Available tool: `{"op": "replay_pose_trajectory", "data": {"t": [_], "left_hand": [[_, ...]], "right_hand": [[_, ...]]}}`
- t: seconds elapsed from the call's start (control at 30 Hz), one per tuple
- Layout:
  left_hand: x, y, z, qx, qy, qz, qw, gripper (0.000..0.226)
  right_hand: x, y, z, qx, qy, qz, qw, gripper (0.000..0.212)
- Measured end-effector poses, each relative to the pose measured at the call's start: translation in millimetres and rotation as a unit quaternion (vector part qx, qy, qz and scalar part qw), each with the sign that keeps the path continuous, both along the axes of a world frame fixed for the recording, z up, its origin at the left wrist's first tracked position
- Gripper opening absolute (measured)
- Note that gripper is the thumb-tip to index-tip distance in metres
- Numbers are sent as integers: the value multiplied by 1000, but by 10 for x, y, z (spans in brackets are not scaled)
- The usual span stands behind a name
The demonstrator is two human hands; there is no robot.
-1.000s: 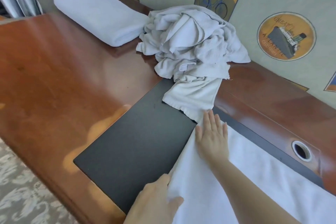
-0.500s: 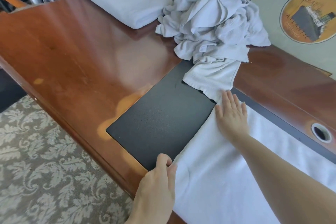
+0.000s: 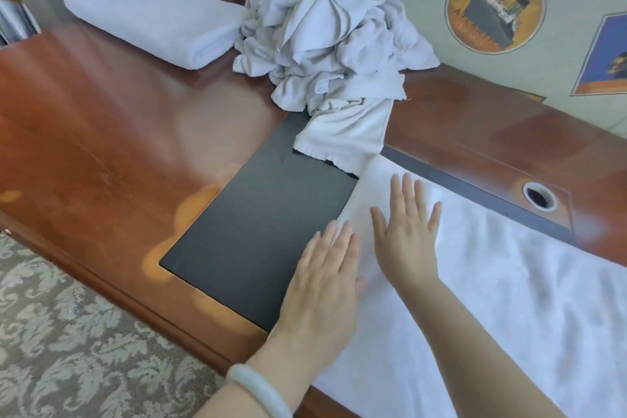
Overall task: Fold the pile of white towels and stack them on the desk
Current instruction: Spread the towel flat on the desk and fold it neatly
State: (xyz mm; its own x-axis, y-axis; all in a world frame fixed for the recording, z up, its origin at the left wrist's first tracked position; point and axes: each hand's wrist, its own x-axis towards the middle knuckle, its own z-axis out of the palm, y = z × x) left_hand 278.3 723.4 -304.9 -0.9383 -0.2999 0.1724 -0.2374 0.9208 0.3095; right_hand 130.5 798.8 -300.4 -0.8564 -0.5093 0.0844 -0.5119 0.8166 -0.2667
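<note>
White towel (image 3: 509, 299) | both hands flat | wooden desk (image 3: 101, 146)

Hotel-type guest room: polished wooden desk (image 3: 101, 146) with black writing inlay (image 3: 258, 241), cable port (image 3: 539, 197), travel-poster wallpaper (image 3: 495, 7) behind, damask carpet (image 3: 68, 349) below.

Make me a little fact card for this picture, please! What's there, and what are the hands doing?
Place: wooden desk
Towel: spread flat on the desk, partly over the black pad
Left hand: fingers straight, at the towel's left edge
Right hand: fingers spread, flat on the towel
Pile: crumpled towels at the back, not yet folded
Folded towel: one, back left, beside the pile
</note>
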Motion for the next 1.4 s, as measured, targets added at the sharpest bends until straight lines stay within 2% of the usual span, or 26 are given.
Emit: {"op": "replay_pose_trajectory", "data": {"t": [0.07,0.13,0.33,0.53,0.63,0.67,0.8,0.87,0.97,1.03,1.1,1.13,1.2,1.27,1.33,1.4], "left_hand": [[-266,53,-102,-8,-49,-52,997,58],[-361,72,-213,-28,-93,-59,994,63],[-362,63,-300,-80,-85,-56,992,65],[-363,59,-350,-106,-95,-49,989,66],[-436,335,-297,-76,-86,7,993,69],[-505,571,-247,-70,-70,-6,995,69],[-817,1913,-146,-69,-21,-209,975,62],[-891,2330,-224,-73,-38,-250,965,61],[-884,2401,-356,-93,-67,-242,964,60],[-870,2374,-367,-99,-68,-249,961,60],[-878,2409,-348,-102,-77,-245,961,61],[-887,2452,-336,-102,-76,-240,963,62],[-913,2604,-303,-96,-62,-246,963,64],[-949,2865,-264,-84,-38,-291,952,62],[-990,3265,-245,-73,-29,-361,929,62],[-992,3673,-268,-79,-40,-410,908,64]], "right_hand": [[196,296,-91,43,-27,-9,999,71],[236,605,-220,78,-42,-18,996,76],[204,1616,-231,90,-46,-91,991,71],[429,3003,-162,124,-76,-244,959,69],[546,3242,-204,98,-67,-273,955,73],[592,3226,-223,82,-59,-260,960,73],[682,3202,-281,61,-34,-175,982,62],[691,3444,-278,58,-37,-185,980,60],[742,3972,-270,59,-41,-253,965,60],[815,4245,-224,40,-60,-252,965,59],[870,4428,-118,-51,-82,-227,969,53],[884,4506,-6,-122,-103,-247,956,51],[935,4740,179,-224,-99,-354,903,45],[955,5015,308,-206,-104,-470,852,34],[941,5229,371,-212,-194,-528,799,17],[940,5311,379,-254,-283,-530,758,4]]}}
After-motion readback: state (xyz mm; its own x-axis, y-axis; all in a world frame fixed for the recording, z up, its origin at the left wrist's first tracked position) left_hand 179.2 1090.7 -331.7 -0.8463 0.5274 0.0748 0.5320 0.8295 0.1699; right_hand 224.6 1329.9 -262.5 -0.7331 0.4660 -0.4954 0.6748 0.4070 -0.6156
